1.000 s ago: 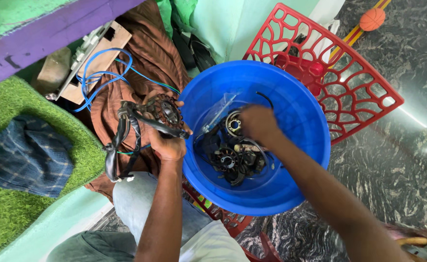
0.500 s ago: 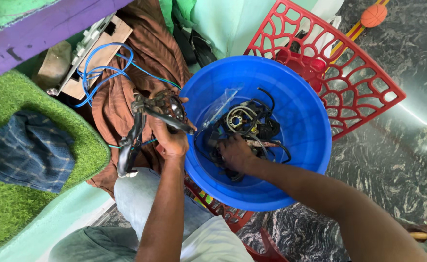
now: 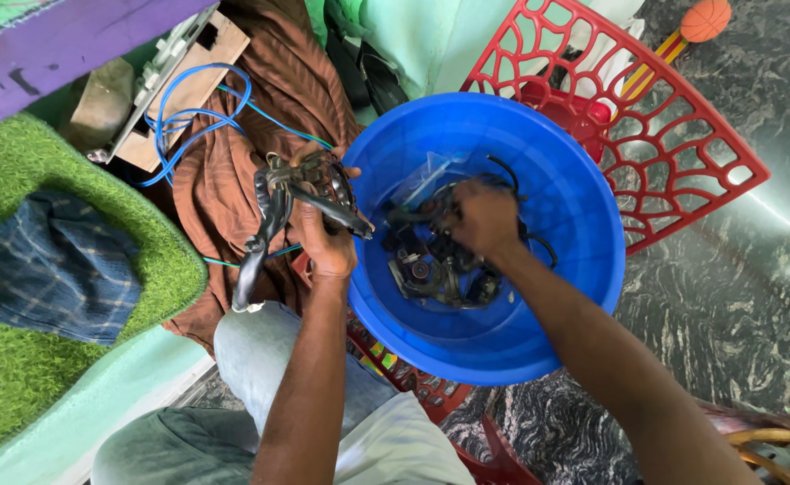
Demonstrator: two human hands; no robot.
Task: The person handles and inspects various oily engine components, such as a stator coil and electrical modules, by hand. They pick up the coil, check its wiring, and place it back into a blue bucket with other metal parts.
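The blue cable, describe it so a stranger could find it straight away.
Start at the big blue tub, then look up-left past the left hand to the brown cloth. The blue cable lies there in loose loops, the only thin bright-blue line.

The right hand (image 3: 483, 216) covers part of the dark metal parts (image 3: 431, 265) in the blue tub (image 3: 574, 207), so its fingers and whatever they grip stay hidden. The red plastic chair (image 3: 682, 135) is partly behind the tub, and the orange ball (image 3: 706, 18) is cut by the top edge.
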